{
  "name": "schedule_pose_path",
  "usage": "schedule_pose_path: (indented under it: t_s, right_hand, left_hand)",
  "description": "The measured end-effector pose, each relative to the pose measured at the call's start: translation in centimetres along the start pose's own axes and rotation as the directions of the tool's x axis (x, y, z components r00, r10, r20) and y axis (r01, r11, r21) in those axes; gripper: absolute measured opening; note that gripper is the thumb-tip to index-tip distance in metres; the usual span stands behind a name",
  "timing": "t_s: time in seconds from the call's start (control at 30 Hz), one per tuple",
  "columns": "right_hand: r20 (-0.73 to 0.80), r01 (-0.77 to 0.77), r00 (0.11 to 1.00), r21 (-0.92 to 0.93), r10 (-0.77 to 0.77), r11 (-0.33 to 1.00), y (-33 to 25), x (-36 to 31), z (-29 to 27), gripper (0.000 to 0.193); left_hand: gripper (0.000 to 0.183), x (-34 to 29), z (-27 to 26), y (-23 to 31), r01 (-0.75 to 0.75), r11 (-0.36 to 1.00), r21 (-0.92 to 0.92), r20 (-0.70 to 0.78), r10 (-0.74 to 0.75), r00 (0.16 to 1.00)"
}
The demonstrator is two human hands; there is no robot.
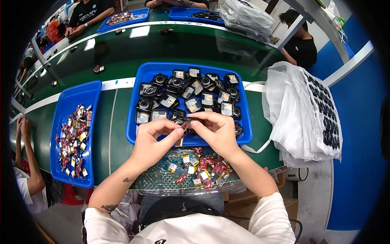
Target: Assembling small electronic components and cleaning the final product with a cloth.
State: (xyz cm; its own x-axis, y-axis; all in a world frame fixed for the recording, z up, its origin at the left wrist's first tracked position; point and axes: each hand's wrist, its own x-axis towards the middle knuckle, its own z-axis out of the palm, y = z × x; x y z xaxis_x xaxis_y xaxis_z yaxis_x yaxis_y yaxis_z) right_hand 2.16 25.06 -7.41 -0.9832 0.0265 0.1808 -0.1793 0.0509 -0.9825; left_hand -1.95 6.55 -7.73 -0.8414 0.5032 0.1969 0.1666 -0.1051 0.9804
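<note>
Both my hands meet over the near edge of a blue tray (134, 77) full of black watch cases (193, 105). My left hand (156, 136) is closed, pinching a small red circuit board (186, 125) between thumb and forefinger. A small silvery battery (179, 142) hangs below the board. Closed close beside it, my right hand (215, 128) grips what looks like a black watch case, mostly covered by the fingers. Just below my hands, a clear plastic tray (152, 185) carries loose red circuit boards (209, 164) with batteries.
At left stands another blue tray (57, 162) of boards and batteries. White sheets (288, 110) bearing rows of black parts are stacked at right. Beyond runs a green conveyor belt (162, 49) with scattered parts (98, 69). Other people sit around, one person's arms (30, 158) at far left.
</note>
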Motion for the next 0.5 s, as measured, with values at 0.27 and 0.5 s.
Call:
schedule_pose_path:
  t_s: [0.27,0.5]
  right_hand:
    - [-0.083,0.040,0.996,-0.034,-0.043,0.999,0.02,-0.25,0.50,0.023]
    - [-0.044,0.108,0.993,-0.043,-0.110,0.993,-0.18,-0.26,0.52,0.023]
  left_hand:
    - [0.011,0.17,0.04,-0.34,0.045,0.998,-0.032,-0.013,-0.045,0.999]
    - [0.011,0.27,0.16,0.19,0.140,0.985,-0.098,-0.038,-0.145,0.989]
